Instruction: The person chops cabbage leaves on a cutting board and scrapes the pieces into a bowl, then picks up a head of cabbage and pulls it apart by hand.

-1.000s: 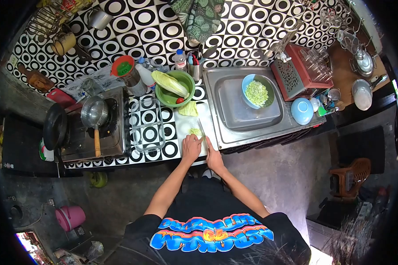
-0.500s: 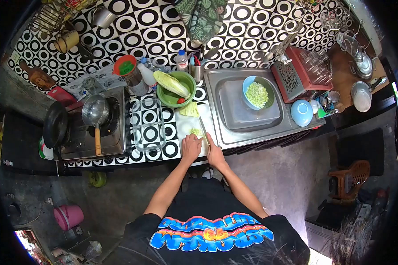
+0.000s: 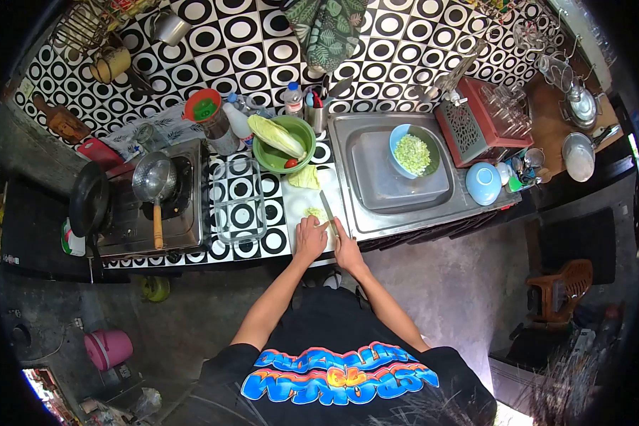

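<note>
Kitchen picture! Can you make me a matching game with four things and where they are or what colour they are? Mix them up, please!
Things:
1. Knife
2. Tomato
3. Pan with the wooden handle
4. Bucket

Places and colours:
A. Pink
B. On the stove
C. In the person's right hand
D. In the green bowl

Right pairs: 1-C, 2-D, 3-B, 4-A

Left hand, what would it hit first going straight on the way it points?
Your left hand would probably meet the chopped cabbage just past its fingertips, on the white board; whether they already touch is unclear.
</note>
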`<state>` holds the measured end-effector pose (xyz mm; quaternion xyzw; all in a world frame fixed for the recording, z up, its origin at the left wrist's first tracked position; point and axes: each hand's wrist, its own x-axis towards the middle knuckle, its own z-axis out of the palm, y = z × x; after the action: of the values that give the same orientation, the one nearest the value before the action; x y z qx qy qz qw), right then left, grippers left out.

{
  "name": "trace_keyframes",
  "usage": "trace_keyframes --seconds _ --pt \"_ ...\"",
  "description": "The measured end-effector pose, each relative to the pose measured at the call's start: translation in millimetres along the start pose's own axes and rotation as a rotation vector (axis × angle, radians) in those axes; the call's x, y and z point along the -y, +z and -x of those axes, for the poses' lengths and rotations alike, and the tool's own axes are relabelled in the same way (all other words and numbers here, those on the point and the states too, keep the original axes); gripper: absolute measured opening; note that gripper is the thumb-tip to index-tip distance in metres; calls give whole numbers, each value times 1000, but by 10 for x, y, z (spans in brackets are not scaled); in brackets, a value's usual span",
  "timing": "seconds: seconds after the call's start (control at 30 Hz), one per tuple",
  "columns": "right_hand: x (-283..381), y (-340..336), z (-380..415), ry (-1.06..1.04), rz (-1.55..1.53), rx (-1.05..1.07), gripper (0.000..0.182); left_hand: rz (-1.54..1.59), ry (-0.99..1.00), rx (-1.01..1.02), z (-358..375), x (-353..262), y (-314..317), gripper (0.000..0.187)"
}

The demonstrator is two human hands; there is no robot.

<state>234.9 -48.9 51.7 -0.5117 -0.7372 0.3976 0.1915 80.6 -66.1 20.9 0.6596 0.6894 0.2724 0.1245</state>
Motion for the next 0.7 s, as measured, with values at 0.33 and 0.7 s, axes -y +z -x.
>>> trace_keyframes --seconds 0.33,0.7 --pt "12 86 43 14 -37 -53 66 31 -19 -4 -18 39 -40 33" --pt "-25 93 -27 -11 25 -45 67 13 -39 38 19 -3 3 36"
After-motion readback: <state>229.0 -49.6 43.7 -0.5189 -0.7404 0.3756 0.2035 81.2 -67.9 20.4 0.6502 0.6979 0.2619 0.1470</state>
